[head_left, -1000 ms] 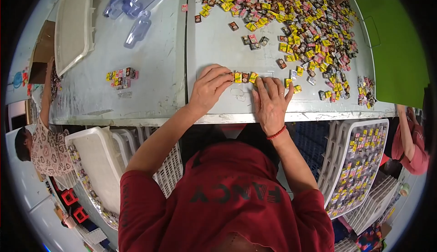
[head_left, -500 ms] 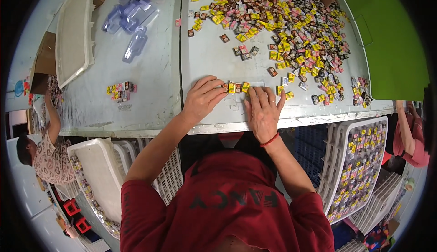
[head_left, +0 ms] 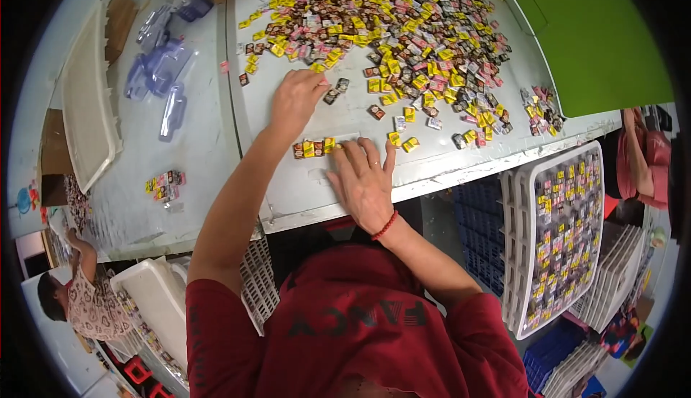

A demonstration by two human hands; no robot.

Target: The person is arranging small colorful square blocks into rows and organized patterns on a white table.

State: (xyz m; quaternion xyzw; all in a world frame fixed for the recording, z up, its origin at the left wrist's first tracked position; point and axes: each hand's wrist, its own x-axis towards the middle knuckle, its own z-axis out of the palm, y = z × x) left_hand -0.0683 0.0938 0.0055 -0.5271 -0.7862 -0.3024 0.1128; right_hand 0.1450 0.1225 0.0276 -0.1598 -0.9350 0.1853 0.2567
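A short row of small brown and yellow packets lies on the table in front of me. My right hand, with a red bead bracelet on its wrist, rests open at the row's right end, fingers stretched out and the fingertips by the last yellow packet. Farther off, my left hand reaches past the row and pinches a pink packet at its fingertips. Two dark packets lie just right of those fingertips. Part of the pink packet is hidden by the fingers.
A wide heap of mixed packets covers the far table. Clear bluish plastic trays lie far left, near a small packet stack. A filled white crate stands below the table's right edge. A co-worker is at left, another at right.
My left hand has left the row's left end and moved away from me to the loose packets, closing on a pink one. My right hand stays by the row. The whole view has shifted and tilted.
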